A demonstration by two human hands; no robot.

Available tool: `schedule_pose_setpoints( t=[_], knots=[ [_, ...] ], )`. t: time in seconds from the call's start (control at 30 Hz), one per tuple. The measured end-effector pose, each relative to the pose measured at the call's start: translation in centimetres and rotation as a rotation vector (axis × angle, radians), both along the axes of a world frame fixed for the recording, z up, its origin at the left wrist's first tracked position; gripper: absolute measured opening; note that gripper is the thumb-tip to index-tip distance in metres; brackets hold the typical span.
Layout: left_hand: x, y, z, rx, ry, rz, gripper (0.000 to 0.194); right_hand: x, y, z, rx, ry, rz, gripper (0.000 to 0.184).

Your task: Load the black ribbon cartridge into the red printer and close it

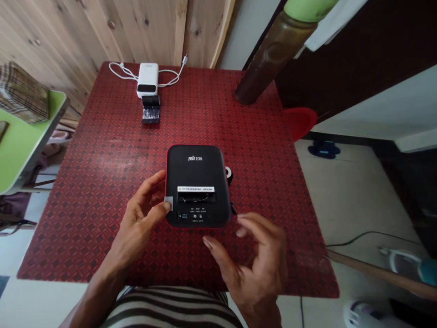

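A black, red-sided label or receipt printer [201, 175] sits at the middle of the table, with a paper slot, a white warning strip and small buttons on its top. My left hand [145, 214] grips its left edge, thumb on top by a small grey square [169, 203], fingers along the side. Whether that square is stuck to the printer or only under my thumb, I cannot tell. Just off the printer's lower right corner is my right hand [254, 259], thumb and fingers apart and nothing between them. A small roll with a white end [228, 173] is partly hidden behind the printer's right side.
On the red patterned table [112, 205], a white power bank [148, 78] with a white cable lies at the back, a crinkled black strip [150, 109] in front of it. A tall brown bottle [269, 59] with a green lid stands back right. A green table [30, 136] adjoins left.
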State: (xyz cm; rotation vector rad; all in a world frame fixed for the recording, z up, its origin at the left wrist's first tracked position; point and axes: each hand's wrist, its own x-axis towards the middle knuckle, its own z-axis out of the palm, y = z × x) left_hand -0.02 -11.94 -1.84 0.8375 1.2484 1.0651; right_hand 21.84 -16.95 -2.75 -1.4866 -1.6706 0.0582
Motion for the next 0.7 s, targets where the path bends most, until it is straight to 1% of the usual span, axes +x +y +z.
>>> schedule_pose_setpoints(
  t=[0.07, 0.13, 0.23, 0.3, 0.43, 0.57, 0.7],
  knots=[
    [0.1, 0.1, 0.0, -0.006, -0.004, 0.008, 0.057, 0.0, -0.4, -1.1, -0.1, 0.042, -0.044, 0.059],
    [0.4, 0.2, 0.2, -0.016, -0.005, 0.022, 0.056, -0.1, -0.5, -2.0, -0.173, 0.045, -0.043, 0.062],
    [0.7, 0.2, 0.5, -0.024, 0.021, 0.037, 0.056, -0.4, -0.2, -2.8, -0.188, 0.052, 0.002, 0.045],
    [0.9, 0.1, 0.7, -0.03, 0.027, 0.039, 0.055, -0.7, 0.0, -3.0, -0.172, 0.057, 0.011, 0.037],
    [1.2, 0.1, 0.9, -0.055, 0.001, 0.051, 0.055, -0.8, 0.2, -3.1, -0.136, 0.074, 0.006, 0.033],
    [1.4, 0.2, 0.9, -0.056, 0.003, 0.081, 0.056, -0.7, 0.2, -3.1, -0.133, 0.071, 0.013, 0.032],
    [1.5, 0.2, 0.8, -0.044, 0.022, 0.062, 0.06, -0.7, 0.3, -3.0, -0.146, 0.042, 0.006, 0.033]
  ],
)
